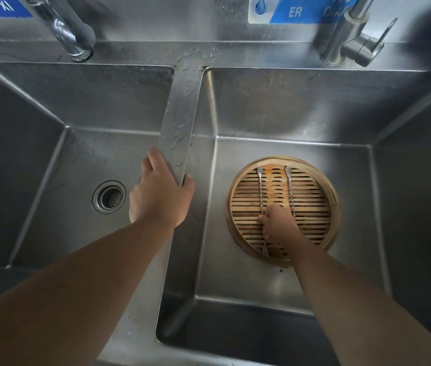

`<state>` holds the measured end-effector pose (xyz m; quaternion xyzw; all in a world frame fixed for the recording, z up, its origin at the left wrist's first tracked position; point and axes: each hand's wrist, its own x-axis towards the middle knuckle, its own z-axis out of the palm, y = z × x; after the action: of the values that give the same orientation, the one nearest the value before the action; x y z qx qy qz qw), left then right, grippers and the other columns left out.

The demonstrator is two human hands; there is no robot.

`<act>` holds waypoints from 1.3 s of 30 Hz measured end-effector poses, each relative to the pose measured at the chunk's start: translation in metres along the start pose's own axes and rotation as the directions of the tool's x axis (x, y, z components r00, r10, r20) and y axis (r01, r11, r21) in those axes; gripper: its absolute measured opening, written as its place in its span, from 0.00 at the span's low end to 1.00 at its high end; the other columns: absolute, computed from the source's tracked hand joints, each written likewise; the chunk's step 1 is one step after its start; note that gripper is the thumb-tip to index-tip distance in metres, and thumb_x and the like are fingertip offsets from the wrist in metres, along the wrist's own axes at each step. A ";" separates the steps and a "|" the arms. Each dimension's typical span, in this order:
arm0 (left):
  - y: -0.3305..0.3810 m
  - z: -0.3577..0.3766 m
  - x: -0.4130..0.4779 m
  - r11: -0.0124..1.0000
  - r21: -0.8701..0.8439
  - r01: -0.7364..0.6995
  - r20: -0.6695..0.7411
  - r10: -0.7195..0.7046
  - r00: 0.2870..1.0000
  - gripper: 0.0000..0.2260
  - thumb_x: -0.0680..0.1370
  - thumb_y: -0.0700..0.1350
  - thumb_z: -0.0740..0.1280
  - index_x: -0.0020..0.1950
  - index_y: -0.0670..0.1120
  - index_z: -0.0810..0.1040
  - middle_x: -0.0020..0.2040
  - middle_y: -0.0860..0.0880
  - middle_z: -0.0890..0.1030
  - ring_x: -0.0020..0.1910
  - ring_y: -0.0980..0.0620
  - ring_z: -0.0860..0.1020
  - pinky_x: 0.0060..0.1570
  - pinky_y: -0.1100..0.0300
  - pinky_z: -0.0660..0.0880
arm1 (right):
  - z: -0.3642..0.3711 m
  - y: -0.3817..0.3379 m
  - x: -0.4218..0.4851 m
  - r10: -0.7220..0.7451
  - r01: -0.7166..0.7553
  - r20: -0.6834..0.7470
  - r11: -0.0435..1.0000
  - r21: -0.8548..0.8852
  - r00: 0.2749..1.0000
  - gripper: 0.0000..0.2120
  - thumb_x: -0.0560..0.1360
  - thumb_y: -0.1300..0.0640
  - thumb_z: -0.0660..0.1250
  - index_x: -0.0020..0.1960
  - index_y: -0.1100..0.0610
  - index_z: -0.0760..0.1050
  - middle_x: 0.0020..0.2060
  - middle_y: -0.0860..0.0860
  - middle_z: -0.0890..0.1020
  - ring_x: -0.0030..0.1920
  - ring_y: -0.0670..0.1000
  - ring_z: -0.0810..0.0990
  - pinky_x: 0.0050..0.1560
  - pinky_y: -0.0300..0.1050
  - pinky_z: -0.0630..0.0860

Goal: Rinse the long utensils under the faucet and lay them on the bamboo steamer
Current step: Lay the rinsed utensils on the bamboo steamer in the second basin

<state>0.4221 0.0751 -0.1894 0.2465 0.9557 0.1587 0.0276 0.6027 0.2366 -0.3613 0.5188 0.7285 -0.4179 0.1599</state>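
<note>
A round bamboo steamer (325,186) lies on the floor of the right sink basin. Two long twisted metal utensils rest across its slats, side by side: the left utensil (260,188) with a spoon end at the far side and a small fork end near me, and the right utensil (289,186). My right hand (279,223) is low over the steamer, its fingers pinched on the left utensil's stem; it covers the near part of the right one. My left hand (159,194) grips the wet divider (180,122) between the basins.
The left basin (50,154) has a round drain strainer (109,197). One faucet (63,27) stands behind the left basin, another faucet (352,38) with a lever behind the right basin. No water runs. Blue signs hang on the back wall.
</note>
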 end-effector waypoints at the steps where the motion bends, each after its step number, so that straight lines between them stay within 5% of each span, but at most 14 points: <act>1: 0.000 0.000 0.000 1.000 -0.001 -0.001 0.000 0.001 1.000 0.25 0.74 0.57 0.65 0.65 0.49 0.59 0.61 0.46 0.73 0.46 0.35 0.80 0.39 0.49 0.70 | 0.001 0.000 0.000 0.009 -0.009 -0.003 1.000 0.015 1.000 0.08 0.80 0.55 0.67 0.44 0.57 0.77 0.39 0.56 0.85 0.35 0.53 0.85 0.36 0.51 0.85; 16: 0.000 0.000 0.001 1.000 -0.011 -0.006 0.003 0.006 1.000 0.25 0.74 0.57 0.65 0.65 0.49 0.59 0.61 0.46 0.73 0.46 0.36 0.79 0.38 0.50 0.70 | -0.003 -0.004 0.001 -0.104 0.098 -0.005 0.952 -0.290 0.995 0.07 0.81 0.54 0.63 0.47 0.55 0.75 0.41 0.53 0.81 0.43 0.55 0.81 0.49 0.55 0.82; 39: 0.002 -0.003 0.002 1.000 -0.023 -0.010 0.021 0.011 1.000 0.25 0.74 0.57 0.66 0.64 0.48 0.60 0.58 0.47 0.73 0.45 0.38 0.79 0.41 0.46 0.76 | -0.004 0.002 0.001 -0.084 0.063 -0.074 0.965 -0.253 0.994 0.10 0.81 0.53 0.62 0.46 0.56 0.77 0.38 0.53 0.81 0.40 0.53 0.80 0.47 0.52 0.81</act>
<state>0.4209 0.0769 -0.1856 0.2527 0.9522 0.1670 0.0395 0.6052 0.2409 -0.3603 0.4843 0.8002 -0.3058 0.1776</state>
